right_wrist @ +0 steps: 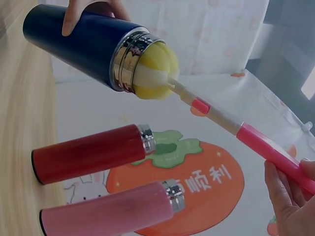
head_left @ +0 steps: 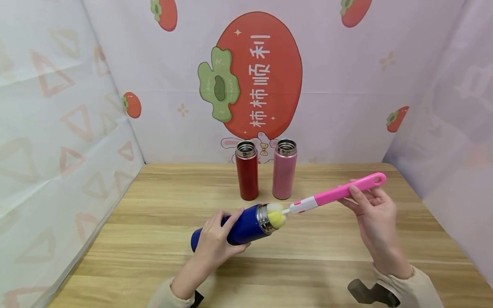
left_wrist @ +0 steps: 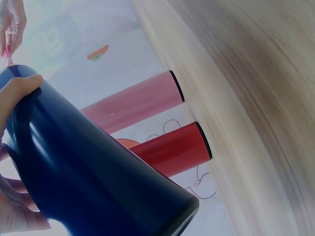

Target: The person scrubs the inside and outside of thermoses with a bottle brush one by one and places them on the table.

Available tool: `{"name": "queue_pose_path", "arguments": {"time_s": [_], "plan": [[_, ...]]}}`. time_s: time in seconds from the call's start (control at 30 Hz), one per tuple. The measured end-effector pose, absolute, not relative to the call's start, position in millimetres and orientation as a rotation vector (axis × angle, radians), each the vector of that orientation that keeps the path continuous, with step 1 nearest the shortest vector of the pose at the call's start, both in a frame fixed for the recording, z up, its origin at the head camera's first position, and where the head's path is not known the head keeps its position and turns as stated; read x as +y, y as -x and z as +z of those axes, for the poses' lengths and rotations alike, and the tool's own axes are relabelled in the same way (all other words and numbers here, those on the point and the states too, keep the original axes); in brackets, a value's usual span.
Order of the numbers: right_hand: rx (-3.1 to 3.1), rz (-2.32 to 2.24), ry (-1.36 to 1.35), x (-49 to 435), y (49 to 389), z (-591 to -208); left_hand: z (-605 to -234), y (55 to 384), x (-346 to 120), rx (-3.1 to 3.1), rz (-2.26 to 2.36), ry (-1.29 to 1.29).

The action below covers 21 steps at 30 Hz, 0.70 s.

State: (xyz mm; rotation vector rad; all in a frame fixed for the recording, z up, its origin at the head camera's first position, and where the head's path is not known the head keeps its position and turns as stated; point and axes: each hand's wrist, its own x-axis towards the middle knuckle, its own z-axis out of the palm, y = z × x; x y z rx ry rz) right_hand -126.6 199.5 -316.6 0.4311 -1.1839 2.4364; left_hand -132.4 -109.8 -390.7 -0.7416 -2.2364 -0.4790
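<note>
Here, blue bottle (head_left: pixel 248 226) in a gripping left hand (head_left: pixel 216 240), brush (head_left: pixel 327 196) in a pinching right hand (head_left: pixel 376 218).

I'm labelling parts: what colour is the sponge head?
Yellow and white sponge head, clearest in the right wrist view.

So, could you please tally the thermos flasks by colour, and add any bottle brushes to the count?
Blue thermos flask: 1
Red thermos flask: 1
Pink thermos flask: 1
Sponge-headed bottle brush: 1
Total: 4
</note>
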Motion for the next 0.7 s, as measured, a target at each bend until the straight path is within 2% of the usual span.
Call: {"name": "queue_pose_path", "arguments": {"time_s": [0.57,0.7], "plan": [[-1.261,2.397,-0.344,187.2,128.9,-319.7,-387.1,133.0,-107.5,-2.245,-0.473,0.723],[-1.302,2.385,-0.347,190.5,137.4,-335.3,-385.6,132.2,-106.2,-2.256,-0.476,0.717]]}}
